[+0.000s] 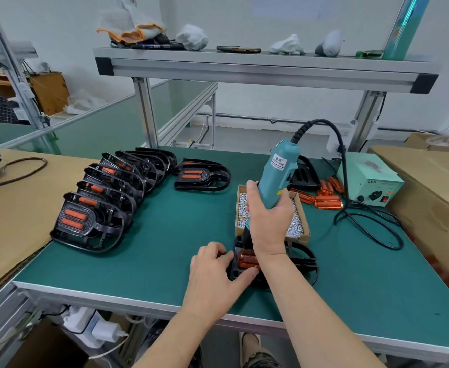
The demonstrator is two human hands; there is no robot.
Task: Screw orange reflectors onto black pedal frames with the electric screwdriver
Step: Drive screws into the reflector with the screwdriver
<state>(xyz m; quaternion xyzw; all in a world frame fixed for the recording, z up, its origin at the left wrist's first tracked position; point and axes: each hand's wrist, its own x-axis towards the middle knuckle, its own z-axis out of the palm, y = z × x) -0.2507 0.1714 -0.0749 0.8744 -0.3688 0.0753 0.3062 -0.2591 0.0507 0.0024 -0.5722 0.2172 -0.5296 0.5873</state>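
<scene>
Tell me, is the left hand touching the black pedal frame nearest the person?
Touching. The head view shows the left hand holding the pedal frame: fingers curl over its left end and the thumb lies against its near edge.

At left hand point(212, 274) fingertips, orange reflector point(246, 258): glossy translucent plastic. Beneath, pedal frame point(302, 258): black plastic, slight sheen. Inside right hand point(267, 221) fingers, electric screwdriver point(277, 173): smooth teal plastic, paper label. Behind those fingers: raw cardboard box point(303, 219), bright metal screws point(295, 227). Under all, table mat point(165, 235): matt green.
</scene>
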